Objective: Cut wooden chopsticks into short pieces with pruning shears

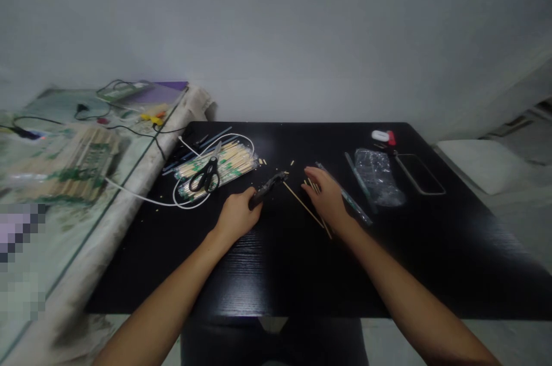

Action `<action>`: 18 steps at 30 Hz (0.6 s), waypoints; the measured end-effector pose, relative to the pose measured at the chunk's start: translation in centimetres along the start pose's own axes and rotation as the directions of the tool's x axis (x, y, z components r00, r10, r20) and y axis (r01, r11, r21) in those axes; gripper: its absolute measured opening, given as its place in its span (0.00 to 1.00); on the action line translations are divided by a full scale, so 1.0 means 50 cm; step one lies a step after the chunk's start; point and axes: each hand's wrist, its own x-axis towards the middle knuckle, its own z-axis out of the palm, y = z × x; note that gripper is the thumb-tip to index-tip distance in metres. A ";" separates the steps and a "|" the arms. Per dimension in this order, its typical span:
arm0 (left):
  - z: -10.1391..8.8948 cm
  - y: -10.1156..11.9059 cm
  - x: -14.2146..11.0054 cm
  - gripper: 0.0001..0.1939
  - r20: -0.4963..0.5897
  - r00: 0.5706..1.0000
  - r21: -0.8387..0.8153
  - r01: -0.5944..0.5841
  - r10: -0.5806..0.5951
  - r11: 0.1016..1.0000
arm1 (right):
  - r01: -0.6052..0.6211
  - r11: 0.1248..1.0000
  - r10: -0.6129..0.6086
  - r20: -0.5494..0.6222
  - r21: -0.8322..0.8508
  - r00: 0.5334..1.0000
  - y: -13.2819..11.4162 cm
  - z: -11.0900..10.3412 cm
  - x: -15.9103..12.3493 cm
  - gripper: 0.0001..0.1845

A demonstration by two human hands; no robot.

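My left hand (pixel 239 214) is closed around the dark handle of black pliers (pixel 269 187), whose jaws point right and away from me. At their tip lies the end of a thin wooden stick (pixel 304 205), slanting towards me on the black table. My right hand (pixel 325 196) curls over a few wooden sticks (pixel 314 186), pinched between thumb and fingers; the palm hides part of them. Short cut stick pieces (pixel 292 162) lie beyond the pliers. To the left, black-handled scissors (pixel 207 175) rest on a clear pack of wooden sticks (pixel 237 162) with green print.
A white cable (pixel 159 203) loops around the pack. On the right lie a narrow plastic wrapper (pixel 349 199), a crumpled clear bag (pixel 377 176), a phone (pixel 420 173) and a white case (pixel 380 136). A glass-topped table (pixel 81 245) with more packs adjoins at left; a wall stands behind.
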 end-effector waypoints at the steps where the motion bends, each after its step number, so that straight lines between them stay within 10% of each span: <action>1: 0.000 -0.001 0.000 0.08 -0.001 1.000 0.004 0.002 -0.002 1.000 | 0.016 1.000 -0.015 0.005 -0.020 1.000 0.001 0.000 0.000 0.18; 18: -0.001 -0.003 0.000 0.06 0.000 1.000 0.043 -0.002 0.002 0.999 | -0.050 0.998 0.049 0.008 0.023 0.999 -0.017 -0.007 0.000 0.13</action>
